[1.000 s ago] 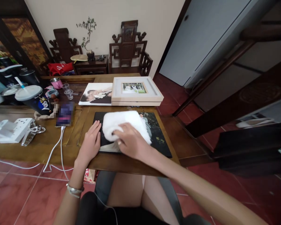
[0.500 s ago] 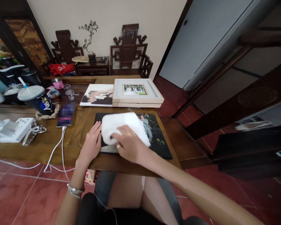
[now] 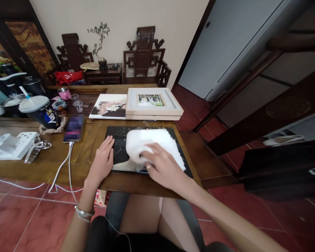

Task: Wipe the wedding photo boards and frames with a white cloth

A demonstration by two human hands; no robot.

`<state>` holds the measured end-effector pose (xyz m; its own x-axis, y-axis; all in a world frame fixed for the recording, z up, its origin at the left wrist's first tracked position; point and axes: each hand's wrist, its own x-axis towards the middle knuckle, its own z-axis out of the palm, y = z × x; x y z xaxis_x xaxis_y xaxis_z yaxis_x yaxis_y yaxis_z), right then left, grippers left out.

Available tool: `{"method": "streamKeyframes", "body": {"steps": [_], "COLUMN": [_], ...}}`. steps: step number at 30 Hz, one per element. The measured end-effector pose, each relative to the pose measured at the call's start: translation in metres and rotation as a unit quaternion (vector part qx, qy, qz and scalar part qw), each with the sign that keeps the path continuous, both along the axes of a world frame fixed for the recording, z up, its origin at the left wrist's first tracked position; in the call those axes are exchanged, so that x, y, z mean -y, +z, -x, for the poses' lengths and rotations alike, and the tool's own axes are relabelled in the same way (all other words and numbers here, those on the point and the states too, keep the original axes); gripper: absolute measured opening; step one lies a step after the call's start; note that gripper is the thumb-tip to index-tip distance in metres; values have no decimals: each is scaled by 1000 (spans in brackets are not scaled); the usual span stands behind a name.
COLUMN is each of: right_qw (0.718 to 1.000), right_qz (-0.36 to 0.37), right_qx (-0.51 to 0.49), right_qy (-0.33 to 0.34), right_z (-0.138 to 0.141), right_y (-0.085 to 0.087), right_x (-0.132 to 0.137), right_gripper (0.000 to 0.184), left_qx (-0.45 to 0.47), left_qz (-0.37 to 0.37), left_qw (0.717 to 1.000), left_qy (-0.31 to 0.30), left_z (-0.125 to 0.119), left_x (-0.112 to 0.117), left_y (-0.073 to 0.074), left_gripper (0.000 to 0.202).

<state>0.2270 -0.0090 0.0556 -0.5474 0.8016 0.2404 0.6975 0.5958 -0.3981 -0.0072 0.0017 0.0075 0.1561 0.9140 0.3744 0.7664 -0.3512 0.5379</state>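
Observation:
A dark photo panel (image 3: 120, 147) lies flat on the wooden table (image 3: 94, 136) in front of me. My right hand (image 3: 164, 162) grips a fluffy white cloth (image 3: 152, 138), bunched between thumb and fingers and resting on the panel. The cloth hides the panel's middle and much of its right side. Along the panel's left edge lies my left hand (image 3: 103, 157), fingers stretched out, touching the edge and the tabletop.
Behind the panel are a light wooden picture frame (image 3: 154, 112) and a white-edged photo board (image 3: 110, 106). To the left are a phone (image 3: 74, 127) on a white cable, a lidded cup (image 3: 46, 112) with a straw and a power strip (image 3: 21, 145).
My right hand has slid the white cloth rightward across the panel, uncovering its left part and covering the figure on the right. My left hand stays at the edge.

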Motion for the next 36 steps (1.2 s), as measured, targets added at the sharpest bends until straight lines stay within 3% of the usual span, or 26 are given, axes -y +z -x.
{"method": "streamKeyframes", "body": {"steps": [3,5,9,12,15,18,23,27,31,34,36], "right_qw": [997,996,996,985,977,980,997,997,998,997,998], "right_qz": [-1,3,-17,0,25,39,51,54,54,53,51], "right_qx": [49,68,41,12,-33,-64,-7,20,-1,0,1], "right_qy": [-56,-53,74,174,208,185,51,-45,23,54,47], "right_z": [18,35,62,58,34,7,-12,13,69,104,110], "right_y": [1,2,0,-1,2,7,11,15,25,31,31], "right_x": [-29,-37,-22,4,27,36,2,-49,-84,-90,-89], "right_gripper": [36,37,37,31,28,32,31,35,38,33,32], "left_qx": [29,73,243,307,241,130,20,-7,-16,-14,-10], "left_qz": [-4,-18,-35,-38,-47,-33,-19,-40,-51,-34,-26], "left_qw": [1000,997,969,951,969,991,1000,999,998,999,999], "left_qy": [-3,-5,14,14,0,-20,-14,-18,-19,-17,-18], "left_z": [-1,-1,1,3,1,-2,-5,-4,-3,-3,-3], "left_x": [3,6,9,9,9,9,5,1,1,2,3], "left_y": [6,11,14,10,10,12,8,2,4,10,13], "left_gripper": [44,45,50,54,55,52,44,39,37,31,30]}}
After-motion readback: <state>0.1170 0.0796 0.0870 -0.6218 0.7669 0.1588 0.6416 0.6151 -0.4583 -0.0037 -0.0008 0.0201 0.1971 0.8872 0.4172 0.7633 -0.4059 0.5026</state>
